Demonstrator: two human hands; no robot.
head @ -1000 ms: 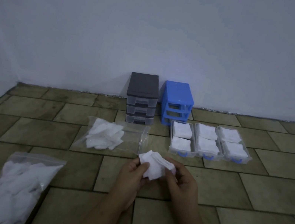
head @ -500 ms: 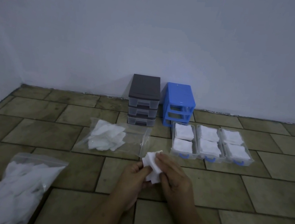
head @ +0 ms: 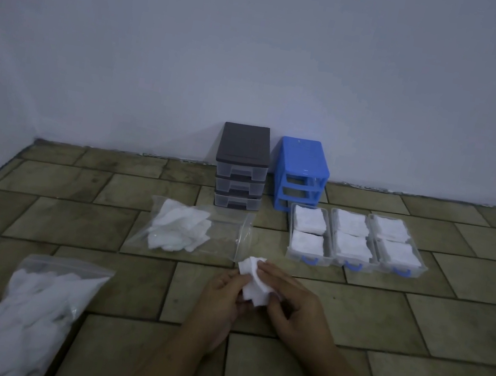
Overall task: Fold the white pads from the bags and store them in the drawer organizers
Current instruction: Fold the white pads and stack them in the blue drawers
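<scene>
White pad (head: 252,282) pinched between left hand (head: 221,298) and right hand (head: 295,307) — both grips closed on it — above the tiled floor (head: 413,330).

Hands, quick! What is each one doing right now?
Left hand: closed, pinching the white pad.
Right hand: closed on the same white pad, fingers curled over it.

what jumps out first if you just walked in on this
Both hands, left and right, hold a white pad low at centre. Behind them, three clear drawers packed with folded pads sit on the floor before a blue organizer, beside a grey organizer.
</scene>
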